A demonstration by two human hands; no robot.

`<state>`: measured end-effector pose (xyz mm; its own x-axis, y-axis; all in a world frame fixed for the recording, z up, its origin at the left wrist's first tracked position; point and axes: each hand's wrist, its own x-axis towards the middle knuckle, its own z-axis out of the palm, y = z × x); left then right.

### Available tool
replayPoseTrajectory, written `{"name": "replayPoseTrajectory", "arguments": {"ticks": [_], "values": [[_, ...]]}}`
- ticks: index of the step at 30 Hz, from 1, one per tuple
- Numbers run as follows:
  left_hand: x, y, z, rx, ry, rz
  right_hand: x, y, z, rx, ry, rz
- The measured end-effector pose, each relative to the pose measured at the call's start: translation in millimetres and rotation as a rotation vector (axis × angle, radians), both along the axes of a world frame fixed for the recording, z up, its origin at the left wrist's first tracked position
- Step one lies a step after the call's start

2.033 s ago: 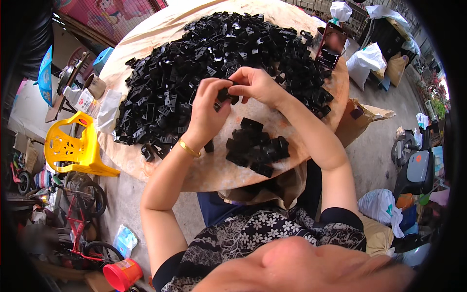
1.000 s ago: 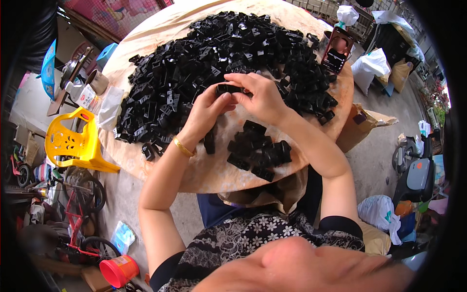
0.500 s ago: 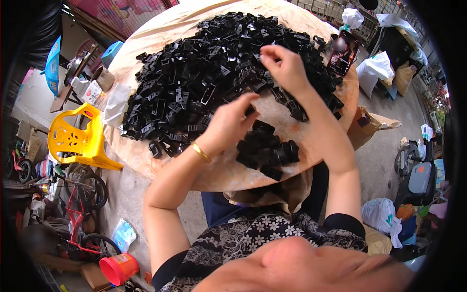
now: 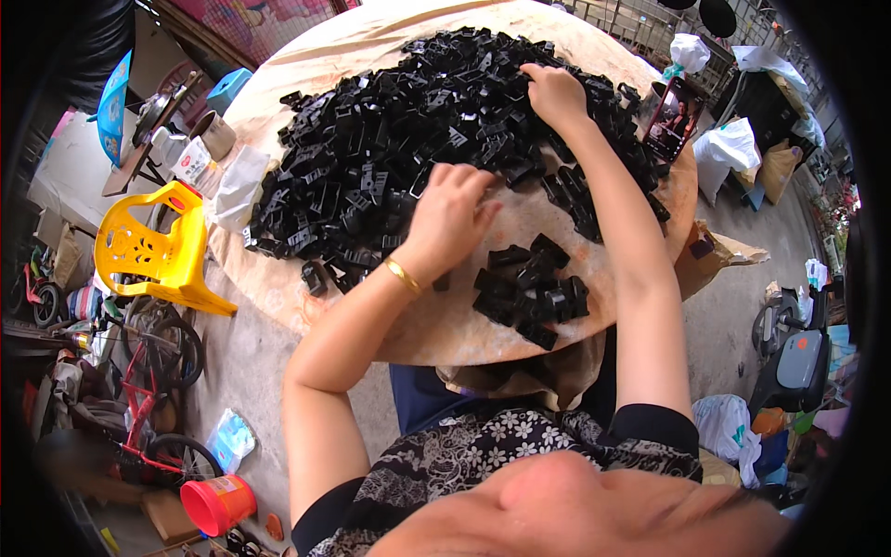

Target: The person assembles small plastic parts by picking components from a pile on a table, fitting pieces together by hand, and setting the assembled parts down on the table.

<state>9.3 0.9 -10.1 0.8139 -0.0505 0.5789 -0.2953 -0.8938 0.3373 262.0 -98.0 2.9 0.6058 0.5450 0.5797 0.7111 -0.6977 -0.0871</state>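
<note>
We list, upper centre of the frame: one large heap of black plastic clip-like housings (image 4: 371, 148), spread over a cloth-covered worktop (image 4: 422, 336), the pieces lying at mixed angles with no common long axis. Item: right hand (image 4: 559, 97), upper centre-right, fingertips at the heap's upper right part, index finger reaching toward the upper left; we cannot tell whether its grip is closed on a piece. Item: left hand (image 4: 451, 218), mid-frame, at the heap's lower edge, grip loosely open, fingers slightly curled and blurred, no piece visible in it; a gold bangle (image 4: 402, 276) on the wrist. Item: one smaller pile of like housings (image 4: 534, 295), lower centre-right, apart from the heap, lying down and to the right of the left hand, which is the nearer of the two. We note the governing relation: heap directly under the right fingertips, small pile off the left grip's thumb side. Adjunct: one smartphone (image 4: 673, 125), upper right, standing tilted beside the heap.
</note>
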Motion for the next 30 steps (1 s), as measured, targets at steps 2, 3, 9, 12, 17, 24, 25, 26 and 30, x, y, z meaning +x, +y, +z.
{"name": "replayPoseTrajectory", "arguments": {"ticks": [2, 3, 9, 12, 17, 24, 25, 26, 30], "values": [[6, 11, -10, 0.061, -0.065, 0.111, -13, -4, 2, 0.202, -0.021, 0.109], [9, 9, -12, 0.058, -0.066, 0.105, -22, -11, 3, 0.199, -0.022, 0.103], [22, 2, -18, 0.277, 0.194, 0.185, -114, -40, 16, 0.693, 1.258, 0.582], [23, -1, -19, 0.324, 0.089, 0.132, -135, -46, 12, 0.678, 1.340, 0.667], [25, -5, -16, -0.099, -0.201, 0.112, -147, -46, 5, 0.689, 1.243, 0.804], [7, 1, 2, -0.812, 0.165, -0.075, -166, -47, 4, 0.533, 0.626, 0.860], [5, 0, 4, -0.811, 0.164, -0.076, -170, -48, 6, 0.541, 0.539, 0.875], [3, 0, 7, -0.829, 0.174, -0.093, -172, -49, 7, 0.557, 0.504, 0.904], [-3, -5, 15, -0.800, 0.200, -0.042, -171, -53, 6, 0.580, 0.503, 0.885]]}}
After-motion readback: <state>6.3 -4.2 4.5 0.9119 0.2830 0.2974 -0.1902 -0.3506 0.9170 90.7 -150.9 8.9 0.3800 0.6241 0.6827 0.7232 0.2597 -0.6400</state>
